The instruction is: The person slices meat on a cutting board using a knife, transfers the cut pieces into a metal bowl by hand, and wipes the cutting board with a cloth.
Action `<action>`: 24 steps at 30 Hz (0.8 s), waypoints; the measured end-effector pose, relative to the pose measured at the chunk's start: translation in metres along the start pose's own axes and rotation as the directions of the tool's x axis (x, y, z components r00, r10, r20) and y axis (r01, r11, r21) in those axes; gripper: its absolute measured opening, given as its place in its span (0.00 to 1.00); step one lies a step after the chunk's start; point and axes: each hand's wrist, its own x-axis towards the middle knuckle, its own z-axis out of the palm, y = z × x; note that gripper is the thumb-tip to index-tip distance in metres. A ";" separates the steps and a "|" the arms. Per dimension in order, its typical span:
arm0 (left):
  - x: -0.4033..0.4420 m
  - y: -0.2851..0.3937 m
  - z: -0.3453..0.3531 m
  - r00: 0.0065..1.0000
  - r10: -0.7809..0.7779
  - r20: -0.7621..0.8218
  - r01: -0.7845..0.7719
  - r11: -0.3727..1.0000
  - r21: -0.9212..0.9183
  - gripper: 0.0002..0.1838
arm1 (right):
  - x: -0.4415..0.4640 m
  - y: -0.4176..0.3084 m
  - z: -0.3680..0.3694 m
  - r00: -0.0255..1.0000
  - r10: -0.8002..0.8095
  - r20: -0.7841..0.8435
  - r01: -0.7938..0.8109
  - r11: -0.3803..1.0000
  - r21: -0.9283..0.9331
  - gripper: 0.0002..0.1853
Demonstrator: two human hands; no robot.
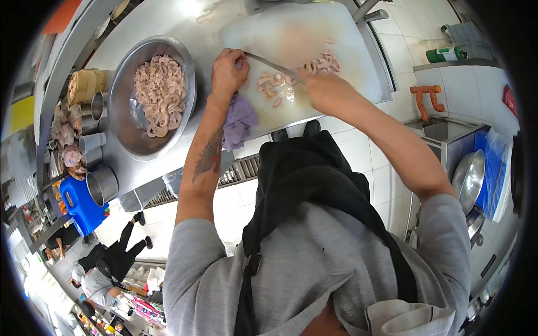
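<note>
My right hand [328,92] is closed around the handle of a knife [273,65], whose blade points left across the white cutting board [361,70]. At the knife's tip is my left hand [228,70], its fingers curled together by the board's left edge; what they hold, if anything, is hidden. Cut pale pinkish meat pieces [271,82] lie on the board below the blade, with more beyond my right hand. A purple cloth [240,120] lies under my left wrist. Left of it stands a large metal bowl [189,106] with many pale meat strips [159,89] inside.
A bamboo steamer [84,85], metal cups and a metal pot [102,186] line the counter's left side, near a blue jug [78,201]. A sink with an orange pipe [427,101] is on the right. Other people [106,269] are at the lower left.
</note>
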 end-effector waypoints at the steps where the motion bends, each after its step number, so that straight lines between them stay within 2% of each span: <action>1: 0.000 -0.003 0.002 0.999 0.033 -0.016 -0.033 0.999 0.016 0.07 | 0.014 0.001 0.010 1.000 0.003 0.007 -0.003 1.000 0.002 0.23; 3: -0.004 -0.004 0.003 0.998 0.061 -0.032 -0.060 0.998 0.036 0.07 | 0.038 -0.002 0.025 0.996 -0.003 -0.090 0.004 1.000 0.011 0.24; 7: -0.004 -0.007 0.002 0.997 -0.013 -0.077 0.016 0.999 0.036 0.07 | -0.013 0.030 0.026 0.997 -0.020 -0.074 0.029 0.992 0.124 0.22; 9: -0.006 -0.003 -0.003 0.996 -0.044 -0.073 0.045 0.999 0.018 0.07 | -0.027 0.026 -0.004 0.983 0.133 0.128 -0.122 0.988 -0.094 0.21; 10: -0.007 0.004 -0.010 0.994 -0.095 -0.058 0.096 0.995 0.010 0.08 | -0.035 0.018 -0.029 0.984 0.136 0.115 -0.126 0.988 -0.092 0.21; 12: -0.008 0.017 -0.015 0.988 -0.145 -0.047 0.145 0.989 0.001 0.08 | -0.046 0.003 -0.072 0.935 0.251 0.250 -0.286 0.951 0.116 0.23; 13: -0.011 0.025 -0.012 0.992 -0.076 -0.102 0.075 0.997 -0.018 0.09 | -0.054 0.021 -0.066 0.965 0.244 0.096 -0.256 0.955 0.148 0.26; 14: -0.014 0.035 -0.005 0.988 -0.007 -0.152 0.002 0.999 -0.035 0.10 | -0.058 0.027 -0.069 0.963 0.249 0.098 -0.262 0.953 0.152 0.26; 16: -0.010 0.069 0.012 0.994 0.060 0.091 -0.054 0.996 -0.065 0.12 | -0.070 0.034 -0.079 0.925 0.379 0.022 -0.375 0.900 0.222 0.26; 17: -0.009 0.083 0.028 0.993 0.072 0.095 -0.066 0.996 -0.063 0.12 | -0.074 0.038 -0.075 0.911 0.411 -0.017 -0.394 0.884 0.252 0.27; 18: -0.009 0.092 0.046 0.987 0.138 0.083 -0.141 0.990 0.023 0.13 | -0.079 0.039 -0.072 0.908 0.418 -0.022 -0.398 0.879 0.261 0.27; 19: -0.008 0.095 0.058 0.976 0.206 0.077 -0.213 0.971 0.109 0.14 | -0.086 0.040 -0.069 0.898 0.441 -0.014 -0.414 0.853 0.317 0.24; 20: -0.004 0.092 0.064 0.972 0.217 0.089 -0.226 0.968 0.109 0.14 | -0.094 0.040 -0.064 0.886 0.464 -0.004 -0.429 0.823 0.373 0.21; 23: 0.010 0.089 0.068 0.966 0.219 0.135 -0.241 0.953 0.181 0.13 | -0.123 0.050 -0.037 0.883 0.469 0.004 -0.421 0.788 0.450 0.21; 24: 0.015 0.092 0.058 0.966 0.115 0.229 -0.142 0.984 0.104 0.13 | -0.135 0.051 -0.031 0.877 0.480 0.004 -0.427 0.777 0.463 0.21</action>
